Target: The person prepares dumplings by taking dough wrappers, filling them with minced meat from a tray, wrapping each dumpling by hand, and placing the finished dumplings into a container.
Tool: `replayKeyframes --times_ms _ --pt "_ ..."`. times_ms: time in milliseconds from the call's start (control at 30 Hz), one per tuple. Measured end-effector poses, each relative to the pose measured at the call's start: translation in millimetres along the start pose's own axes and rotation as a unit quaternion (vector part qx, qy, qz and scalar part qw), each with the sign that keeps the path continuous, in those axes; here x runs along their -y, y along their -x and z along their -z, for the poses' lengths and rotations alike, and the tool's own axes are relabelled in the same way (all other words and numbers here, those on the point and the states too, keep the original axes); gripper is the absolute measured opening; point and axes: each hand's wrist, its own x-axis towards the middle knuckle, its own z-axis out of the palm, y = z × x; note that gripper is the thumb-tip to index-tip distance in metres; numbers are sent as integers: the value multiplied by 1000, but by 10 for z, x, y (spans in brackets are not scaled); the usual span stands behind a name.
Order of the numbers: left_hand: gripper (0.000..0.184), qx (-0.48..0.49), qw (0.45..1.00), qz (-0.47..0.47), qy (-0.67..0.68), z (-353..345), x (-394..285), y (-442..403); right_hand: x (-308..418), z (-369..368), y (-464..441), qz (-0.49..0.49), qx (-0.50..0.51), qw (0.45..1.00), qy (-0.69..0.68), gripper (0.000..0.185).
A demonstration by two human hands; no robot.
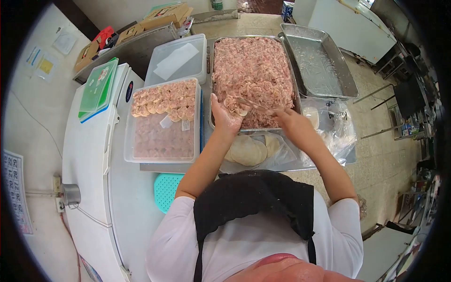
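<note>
My left hand (pixel 227 117) is cupped at the near left corner of the meat tray, its fingers curled round a dumpling (pixel 233 104), a pale round wrapper with pink minced meat in it. My right hand (pixel 295 124) grips a thin, narrow spreader (pixel 256 104); its tip reaches to the dumpling, and its exact shape is blurred by meat. Beneath both hands lies a deep metal tray heaped with minced meat (pixel 251 66). Closer to my body, round dough wrappers (pixel 248 151) rest partly on clear plastic.
To the left, a plastic box (pixel 129 145) holds rows of filled dumplings (pixel 164 99). Behind it stands another lidded box (pixel 199 56). An oily metal tray (pixel 324 70) sits at the right, above a plastic bag (pixel 338 127). A turquoise perforated stool (pixel 167 190) and white freezer (pixel 87 164) are nearby.
</note>
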Motion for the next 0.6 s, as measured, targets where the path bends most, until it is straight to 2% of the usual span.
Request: replayKeyframes --times_ms 33,67,167,233,267,300,367,433,467,533,567,600 --pt "77 19 1000 5 -7 -66 -22 36 -2 -83 -8 20 -34 999 -21 19" --pt "78 37 999 10 -13 -127 -49 82 -53 -100 -6 25 -16 1000 -1 20" --pt "78 -24 998 8 -65 -263 -146 221 0 205 -76 38 14 998 50 23" --pt "75 18 998 17 -51 -196 -174 139 251 462 -34 29 3 998 61 24" --pt "74 41 998 24 -45 -143 -185 66 237 360 -46 35 11 998 45 25" --pt "72 129 989 65 31 -22 -199 -60 188 181 -66 42 19 998 31 25" --pt "69 299 926 142 183 216 -208 -295 97 133 -83 57 12 998 -14 24" --pt "64 189 978 46 69 -101 -218 0 -66 301 -107 82 -19 994 -72 24" --pt "62 131 991 -2 9 -258 -229 167 -133 389 -97 51 -13 988 -143 25" --pt "60 171 964 -34 -200 -373 -247 356 -261 548 -81 -12 -1 960 -281 28" --pt "63 187 934 -48 -301 -399 -250 393 -305 550 -74 -14 15 953 -303 30" --pt "68 201 873 -123 -427 -397 -262 363 -349 526 -53 -17 31 945 -327 32"
